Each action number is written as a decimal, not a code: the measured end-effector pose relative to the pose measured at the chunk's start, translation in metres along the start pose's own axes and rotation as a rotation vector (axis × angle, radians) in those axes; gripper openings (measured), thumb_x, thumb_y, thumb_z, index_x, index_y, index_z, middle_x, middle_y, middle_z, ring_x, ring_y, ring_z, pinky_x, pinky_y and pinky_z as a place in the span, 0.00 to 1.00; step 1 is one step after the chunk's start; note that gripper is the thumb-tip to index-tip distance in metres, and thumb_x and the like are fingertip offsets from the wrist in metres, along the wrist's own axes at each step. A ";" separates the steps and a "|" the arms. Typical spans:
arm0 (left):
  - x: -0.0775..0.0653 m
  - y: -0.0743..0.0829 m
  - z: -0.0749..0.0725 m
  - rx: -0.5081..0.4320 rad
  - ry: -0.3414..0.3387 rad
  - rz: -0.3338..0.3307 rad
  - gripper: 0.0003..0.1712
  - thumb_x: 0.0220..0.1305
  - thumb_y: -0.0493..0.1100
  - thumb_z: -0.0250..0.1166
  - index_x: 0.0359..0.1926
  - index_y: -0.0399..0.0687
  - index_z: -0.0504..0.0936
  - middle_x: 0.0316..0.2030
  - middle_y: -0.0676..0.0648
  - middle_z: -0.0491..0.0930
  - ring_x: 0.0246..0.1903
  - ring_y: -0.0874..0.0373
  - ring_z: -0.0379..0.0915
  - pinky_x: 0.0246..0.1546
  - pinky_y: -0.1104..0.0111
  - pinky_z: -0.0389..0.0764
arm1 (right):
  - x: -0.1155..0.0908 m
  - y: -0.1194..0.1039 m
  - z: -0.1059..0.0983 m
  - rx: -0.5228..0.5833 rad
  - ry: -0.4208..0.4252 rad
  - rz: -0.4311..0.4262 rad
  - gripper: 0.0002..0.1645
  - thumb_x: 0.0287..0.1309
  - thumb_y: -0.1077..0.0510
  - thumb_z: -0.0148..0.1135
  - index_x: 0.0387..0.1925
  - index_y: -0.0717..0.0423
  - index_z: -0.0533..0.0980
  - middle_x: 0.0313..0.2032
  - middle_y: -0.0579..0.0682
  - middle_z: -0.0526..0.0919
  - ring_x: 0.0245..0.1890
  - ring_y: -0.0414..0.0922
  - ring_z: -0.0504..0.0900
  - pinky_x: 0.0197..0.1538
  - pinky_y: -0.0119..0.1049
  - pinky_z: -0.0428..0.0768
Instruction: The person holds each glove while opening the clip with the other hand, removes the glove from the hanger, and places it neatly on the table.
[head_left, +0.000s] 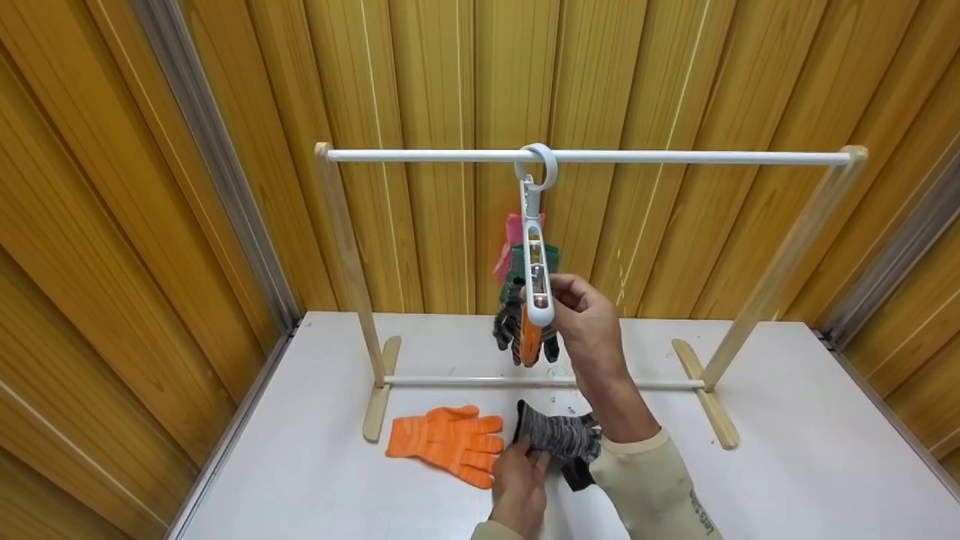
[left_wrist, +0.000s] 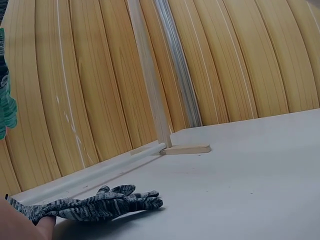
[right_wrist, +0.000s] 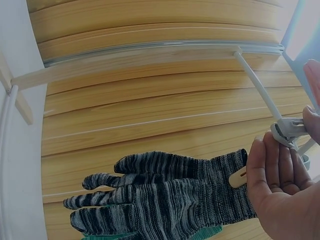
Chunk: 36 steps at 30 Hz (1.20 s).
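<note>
A white slotted clip hanger (head_left: 538,311) hangs by its ring from the rack's top bar. My right hand (head_left: 592,330) is raised at the hanger's near end, fingers curled and thumb against the white plastic (right_wrist: 290,131). Below that end shows an orange clip (head_left: 530,343). Behind it hang a black-and-grey striped glove (right_wrist: 165,200), a green glove (head_left: 517,259) and a pink one (head_left: 513,225). Low on the table, my left hand (head_left: 519,480) pinches the cuff of another grey-and-black glove (head_left: 559,435), which lies partly hidden by my right forearm.
An orange glove (head_left: 446,442) lies flat left of my left hand. The rack has a white top bar (head_left: 675,157), wooden posts (head_left: 780,262) and wooden feet (head_left: 705,394), with a white lower bar (head_left: 465,382). Wood-patterned panels (head_left: 420,90) close off the back and sides.
</note>
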<state>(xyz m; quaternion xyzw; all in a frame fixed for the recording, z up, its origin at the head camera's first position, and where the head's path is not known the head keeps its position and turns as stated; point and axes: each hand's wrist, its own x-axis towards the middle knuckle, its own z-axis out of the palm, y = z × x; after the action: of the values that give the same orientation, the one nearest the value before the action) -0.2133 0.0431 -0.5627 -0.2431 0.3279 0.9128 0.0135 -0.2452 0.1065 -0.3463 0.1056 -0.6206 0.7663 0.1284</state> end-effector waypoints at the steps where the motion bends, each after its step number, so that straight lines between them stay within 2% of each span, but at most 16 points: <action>1: -0.001 0.000 0.000 -0.002 0.007 0.006 0.34 0.80 0.30 0.44 0.77 0.15 0.43 0.75 0.18 0.49 0.76 0.29 0.50 0.73 0.45 0.64 | 0.000 0.000 0.000 -0.012 -0.001 0.001 0.12 0.65 0.66 0.70 0.49 0.67 0.82 0.38 0.53 0.85 0.39 0.44 0.81 0.41 0.33 0.82; 5: -0.005 0.000 0.002 0.029 0.033 0.024 0.33 0.81 0.30 0.43 0.77 0.16 0.44 0.75 0.18 0.50 0.77 0.29 0.50 0.73 0.42 0.63 | -0.001 0.001 -0.001 -0.043 -0.001 0.008 0.14 0.66 0.65 0.70 0.51 0.67 0.82 0.40 0.55 0.84 0.40 0.45 0.80 0.42 0.33 0.81; 10: -0.012 0.004 0.002 0.163 0.030 0.007 0.38 0.75 0.31 0.51 0.76 0.14 0.46 0.73 0.15 0.53 0.74 0.25 0.53 0.71 0.40 0.65 | -0.001 0.001 -0.001 -0.045 -0.014 0.002 0.14 0.67 0.66 0.69 0.52 0.68 0.81 0.42 0.56 0.84 0.42 0.46 0.81 0.43 0.34 0.82; 11: -0.015 0.006 0.002 0.206 0.039 0.013 0.38 0.72 0.31 0.53 0.76 0.15 0.50 0.72 0.15 0.56 0.74 0.25 0.55 0.71 0.39 0.66 | -0.001 0.001 -0.001 -0.051 -0.013 -0.001 0.14 0.67 0.66 0.69 0.52 0.68 0.81 0.42 0.55 0.84 0.42 0.46 0.81 0.43 0.33 0.82; 14: -0.023 0.013 0.001 0.380 0.108 0.085 0.41 0.64 0.32 0.58 0.74 0.17 0.57 0.72 0.18 0.60 0.72 0.26 0.59 0.70 0.39 0.68 | 0.000 0.000 -0.001 -0.040 -0.013 -0.007 0.14 0.67 0.66 0.69 0.52 0.68 0.81 0.41 0.55 0.85 0.41 0.45 0.82 0.42 0.33 0.82; 17: -0.030 0.022 0.002 0.559 0.192 0.147 0.45 0.59 0.35 0.62 0.76 0.21 0.59 0.74 0.22 0.59 0.73 0.27 0.57 0.71 0.38 0.65 | 0.001 0.000 -0.002 -0.017 -0.012 -0.006 0.13 0.66 0.67 0.69 0.51 0.67 0.81 0.40 0.54 0.87 0.41 0.45 0.84 0.41 0.32 0.81; 20: -0.037 0.029 0.003 0.653 0.219 0.150 0.49 0.58 0.37 0.64 0.79 0.27 0.57 0.77 0.25 0.55 0.75 0.28 0.55 0.72 0.38 0.62 | 0.001 0.000 -0.003 0.008 -0.011 -0.004 0.12 0.66 0.68 0.68 0.50 0.67 0.81 0.39 0.54 0.88 0.41 0.45 0.84 0.41 0.32 0.81; 23: -0.042 0.034 0.007 0.630 0.186 0.156 0.48 0.59 0.37 0.64 0.79 0.29 0.57 0.76 0.24 0.57 0.74 0.28 0.58 0.72 0.39 0.63 | 0.001 0.000 -0.004 0.014 -0.009 -0.005 0.12 0.66 0.69 0.67 0.50 0.68 0.81 0.39 0.54 0.87 0.40 0.45 0.84 0.40 0.31 0.82; 25: -0.045 0.038 0.012 0.591 0.163 0.185 0.45 0.61 0.36 0.63 0.78 0.29 0.59 0.74 0.24 0.61 0.72 0.29 0.61 0.71 0.40 0.66 | 0.001 0.000 -0.004 0.015 -0.011 -0.005 0.11 0.67 0.69 0.67 0.50 0.67 0.81 0.39 0.53 0.87 0.40 0.45 0.84 0.40 0.31 0.82; 28: -0.048 0.046 0.020 0.520 0.123 0.286 0.41 0.61 0.34 0.63 0.75 0.29 0.63 0.70 0.25 0.66 0.71 0.31 0.63 0.70 0.41 0.68 | 0.001 -0.001 -0.004 0.023 -0.016 -0.008 0.11 0.67 0.69 0.67 0.49 0.67 0.81 0.39 0.54 0.88 0.40 0.45 0.85 0.40 0.31 0.82; 32: -0.052 0.057 0.029 0.478 0.093 0.475 0.35 0.61 0.31 0.65 0.69 0.30 0.71 0.66 0.28 0.74 0.68 0.33 0.68 0.67 0.42 0.72 | 0.002 -0.001 -0.003 0.009 -0.005 -0.012 0.11 0.66 0.69 0.68 0.49 0.67 0.82 0.39 0.54 0.87 0.40 0.44 0.84 0.40 0.32 0.82; 36: -0.053 0.067 0.032 0.468 0.083 0.551 0.31 0.63 0.31 0.67 0.67 0.30 0.74 0.64 0.32 0.77 0.66 0.35 0.71 0.66 0.45 0.74 | 0.002 0.001 -0.004 -0.012 0.008 -0.005 0.11 0.65 0.69 0.69 0.49 0.67 0.82 0.39 0.53 0.86 0.40 0.44 0.84 0.42 0.32 0.83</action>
<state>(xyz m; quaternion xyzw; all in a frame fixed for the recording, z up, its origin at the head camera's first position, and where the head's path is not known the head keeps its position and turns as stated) -0.1933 0.0171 -0.4779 -0.1728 0.5814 0.7718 -0.1909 -0.2477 0.1104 -0.3469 0.1033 -0.6244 0.7626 0.1336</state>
